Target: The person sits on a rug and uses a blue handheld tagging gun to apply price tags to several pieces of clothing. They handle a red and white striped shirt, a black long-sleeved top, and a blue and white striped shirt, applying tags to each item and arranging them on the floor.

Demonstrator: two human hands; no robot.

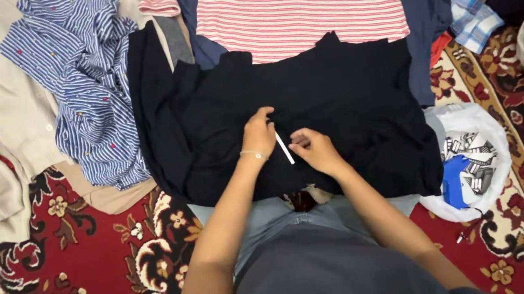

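Between the fingertips of the left hand [260, 133] and right hand [314, 147], a narrow white label [284, 148] is pinched over a black garment [340, 105] spread on the patterned red carpet [84, 269]. Just right, a white plastic bag [473, 158] containing a blue package [454, 182] is seen.

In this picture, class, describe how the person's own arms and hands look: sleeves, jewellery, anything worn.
Both forearms are bare. Dark grey short sleeves cover only the upper arms at the bottom of the view. The left hand has a thin, pale bracelet at the wrist. The right hand shows no bracelet or watch. No gloves; rings are too small to tell.
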